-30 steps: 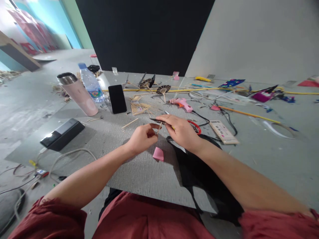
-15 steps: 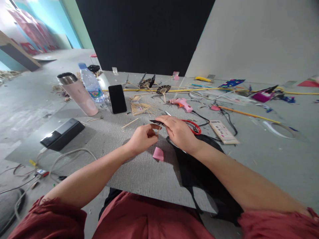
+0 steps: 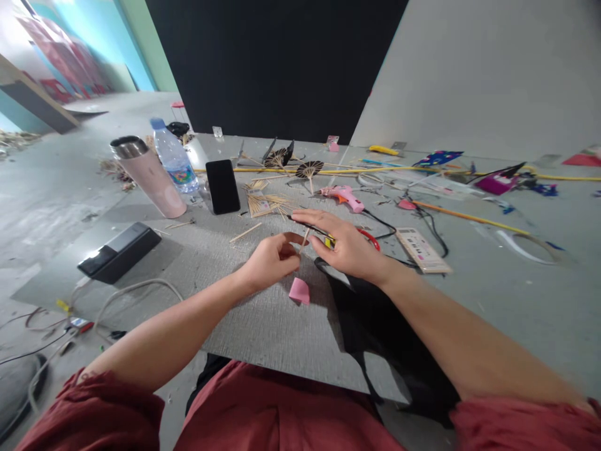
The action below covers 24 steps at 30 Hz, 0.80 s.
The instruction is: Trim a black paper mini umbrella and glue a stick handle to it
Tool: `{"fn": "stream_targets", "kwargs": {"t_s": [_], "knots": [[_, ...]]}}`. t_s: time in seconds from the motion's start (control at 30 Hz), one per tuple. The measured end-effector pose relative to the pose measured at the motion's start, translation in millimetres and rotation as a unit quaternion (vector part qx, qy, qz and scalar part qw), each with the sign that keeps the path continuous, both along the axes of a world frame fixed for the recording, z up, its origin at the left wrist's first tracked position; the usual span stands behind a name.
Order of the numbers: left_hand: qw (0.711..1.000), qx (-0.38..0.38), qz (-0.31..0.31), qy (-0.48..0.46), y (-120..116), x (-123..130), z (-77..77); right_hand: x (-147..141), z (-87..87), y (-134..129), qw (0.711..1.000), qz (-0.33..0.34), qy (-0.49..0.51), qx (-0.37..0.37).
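Observation:
My left hand [image 3: 272, 260] is closed, pinching a short thin wooden stick [image 3: 305, 240] that points upward. Over the stick's top, my right hand [image 3: 345, 244] lies with its fingers stretched out and the thumb apart. Beneath those fingers shows the edge of a thin dark piece [image 3: 310, 225]; whether it joins the stick I cannot tell. A bit of yellow shows by the right thumb. Red-handled scissors [image 3: 369, 238] lie partly hidden behind the right hand. A pink scrap [image 3: 299, 291] rests below the hands, and black cloth [image 3: 375, 319] spreads under my right forearm.
Thin wooden sticks [image 3: 265, 203] and small black pleated fans on sticks [image 3: 310, 169] lie ahead, beside a pink glue gun [image 3: 345, 197]. Leftward stand a tumbler [image 3: 153, 181], a water bottle [image 3: 173, 156], a phone [image 3: 223, 186] and a black box [image 3: 119, 250]. A packet [image 3: 422, 249] lies right.
My right hand has shifted slightly right and its thumb has opened away, uncovering more of the stick and the dark piece's edge. My left hand keeps its pinch.

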State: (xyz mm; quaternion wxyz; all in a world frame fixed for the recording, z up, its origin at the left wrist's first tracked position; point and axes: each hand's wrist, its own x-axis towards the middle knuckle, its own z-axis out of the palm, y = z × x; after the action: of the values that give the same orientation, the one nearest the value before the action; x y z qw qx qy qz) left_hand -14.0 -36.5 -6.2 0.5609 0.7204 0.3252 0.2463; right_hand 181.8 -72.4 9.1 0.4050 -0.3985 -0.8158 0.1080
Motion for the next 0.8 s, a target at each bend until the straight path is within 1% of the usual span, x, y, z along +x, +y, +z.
{"fn": "stream_targets", "kwargs": {"t_s": [0.1,0.27,0.47,0.8], "knots": [[1.000,-0.014,-0.007,-0.004,-1.3,0.7,1.2,-0.7,-4.5,1.2,0.999,0.019,0.001,-0.030],[0.999,-0.034,-0.008,-0.003,-1.4,0.7,1.9,-1.1,-11.5,2.7,0.998,0.008,0.003,-0.054],[0.999,-0.032,-0.011,-0.026,-1.3,0.3,0.1,-1.3,-16.9,3.6,0.999,0.010,-0.034,-0.030],[0.998,-0.057,-0.018,-0.036,-1.2,0.7,1.3,-2.4,-16.8,2.3,0.999,0.009,-0.040,-0.029]]}}
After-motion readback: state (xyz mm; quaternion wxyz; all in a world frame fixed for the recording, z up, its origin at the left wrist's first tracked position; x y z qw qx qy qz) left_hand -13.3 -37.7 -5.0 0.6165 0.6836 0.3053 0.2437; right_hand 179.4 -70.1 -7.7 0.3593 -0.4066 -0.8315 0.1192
